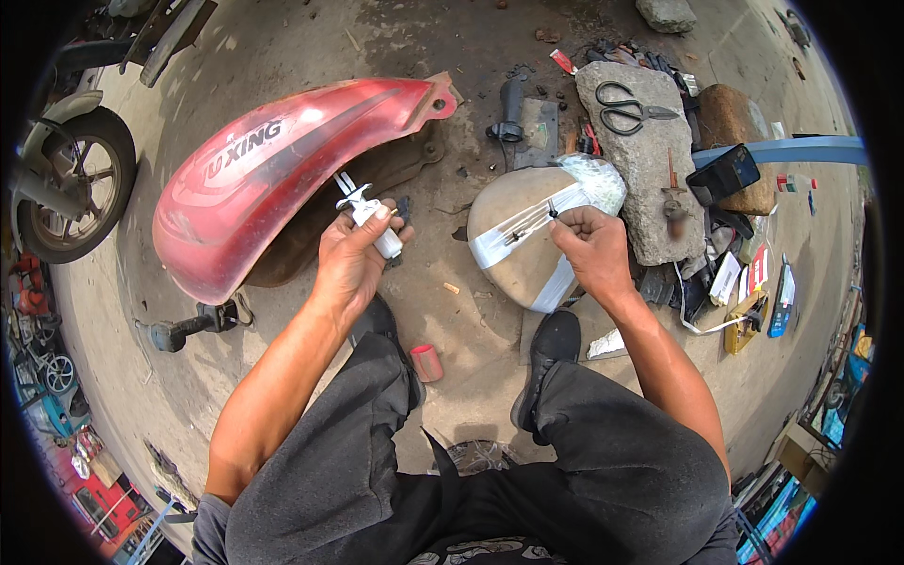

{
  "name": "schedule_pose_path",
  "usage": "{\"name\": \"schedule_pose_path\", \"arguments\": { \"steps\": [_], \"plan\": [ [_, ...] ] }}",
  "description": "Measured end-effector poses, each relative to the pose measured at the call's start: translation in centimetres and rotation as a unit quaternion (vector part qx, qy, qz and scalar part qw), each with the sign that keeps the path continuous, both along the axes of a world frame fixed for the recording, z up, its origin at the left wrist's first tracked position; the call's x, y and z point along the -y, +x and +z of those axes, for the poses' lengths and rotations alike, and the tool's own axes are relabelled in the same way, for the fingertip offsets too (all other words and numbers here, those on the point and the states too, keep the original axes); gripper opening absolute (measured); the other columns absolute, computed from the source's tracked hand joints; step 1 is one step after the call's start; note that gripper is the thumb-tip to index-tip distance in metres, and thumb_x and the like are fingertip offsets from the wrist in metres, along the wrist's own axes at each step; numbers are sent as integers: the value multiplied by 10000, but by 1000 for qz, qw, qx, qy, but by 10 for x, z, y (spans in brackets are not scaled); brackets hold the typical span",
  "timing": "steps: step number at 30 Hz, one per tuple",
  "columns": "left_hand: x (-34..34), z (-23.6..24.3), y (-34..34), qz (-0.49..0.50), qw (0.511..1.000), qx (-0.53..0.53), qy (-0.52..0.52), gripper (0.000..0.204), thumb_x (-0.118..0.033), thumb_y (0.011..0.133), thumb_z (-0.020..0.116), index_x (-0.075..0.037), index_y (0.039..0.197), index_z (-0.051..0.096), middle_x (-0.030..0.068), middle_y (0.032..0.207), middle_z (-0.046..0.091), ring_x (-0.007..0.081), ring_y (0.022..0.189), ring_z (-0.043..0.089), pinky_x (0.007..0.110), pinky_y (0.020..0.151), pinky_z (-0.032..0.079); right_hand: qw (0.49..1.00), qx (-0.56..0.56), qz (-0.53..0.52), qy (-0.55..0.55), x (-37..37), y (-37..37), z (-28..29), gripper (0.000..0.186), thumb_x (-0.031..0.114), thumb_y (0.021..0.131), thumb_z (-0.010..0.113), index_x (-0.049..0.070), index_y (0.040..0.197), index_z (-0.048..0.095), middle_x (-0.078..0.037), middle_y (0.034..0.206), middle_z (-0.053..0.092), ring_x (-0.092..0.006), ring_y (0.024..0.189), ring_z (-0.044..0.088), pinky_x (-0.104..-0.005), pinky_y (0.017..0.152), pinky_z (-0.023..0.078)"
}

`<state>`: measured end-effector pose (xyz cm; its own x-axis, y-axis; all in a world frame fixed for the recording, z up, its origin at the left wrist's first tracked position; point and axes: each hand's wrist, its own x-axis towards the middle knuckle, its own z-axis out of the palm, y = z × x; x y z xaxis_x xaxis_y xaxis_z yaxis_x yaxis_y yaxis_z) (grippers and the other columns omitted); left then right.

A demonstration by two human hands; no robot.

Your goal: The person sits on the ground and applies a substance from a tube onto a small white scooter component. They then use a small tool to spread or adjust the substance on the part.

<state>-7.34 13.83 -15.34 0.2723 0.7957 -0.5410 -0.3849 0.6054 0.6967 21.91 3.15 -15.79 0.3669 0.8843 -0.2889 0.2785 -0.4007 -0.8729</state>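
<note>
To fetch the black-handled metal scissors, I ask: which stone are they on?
The rough grey stone slab beside the right hand; only it carries the scissors, unlike the rounded brown stone.

Outdoor repair yard, motorcycle wheel, fuel tank

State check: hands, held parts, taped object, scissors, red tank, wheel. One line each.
Left hand: closed around the white plastic part
White plastic part: held, off the ground
Right hand: pinching the small dark part
Small dark part: at the fingertips
Rounded tan object: banded with white tape
Scissors: on a stone slab, blades look shut
Red tank: on the ground, scuffed
Wheel: tyre fitted
</note>
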Motion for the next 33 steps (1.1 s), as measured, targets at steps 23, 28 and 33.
{"name": "schedule_pose_path", "arguments": {
  "steps": [23, 28, 33],
  "plan": [
    [-4, 3, 0, 3, 1000, 12, 12, 392, 32, 866, 646, 59, 1217, 476, 163, 1186, 559, 262, 1028, 608, 503, 981, 514, 999, -45, 15, -16, -8, -13, 9, 211, 123, 840, 725, -77, 897, 694, -40, 708, 665, -58, 641, 578, -228, 577, 463],
    [-4, 4, 0, 5, 1000, 9, 7, 389, 58, 861, 626, 69, 1218, 472, 170, 1194, 555, 268, 1036, 608, 512, 1001, 503, 992, -120, 26, 1, -12, -26, 8, 213, 116, 849, 723, -80, 921, 680, -41, 737, 670, -53, 654, 579, -217, 576, 453],
    [-3, 4, -1, 11, 1000, 14, 12, 381, 61, 865, 622, 102, 1204, 453, 191, 1178, 560, 260, 1020, 622, 476, 965, 537, 990, -132, 55, -14, -20, -36, 15, 204, 113, 849, 717, -77, 914, 680, -37, 734, 668, -49, 650, 568, -213, 564, 440]
  ]
}}
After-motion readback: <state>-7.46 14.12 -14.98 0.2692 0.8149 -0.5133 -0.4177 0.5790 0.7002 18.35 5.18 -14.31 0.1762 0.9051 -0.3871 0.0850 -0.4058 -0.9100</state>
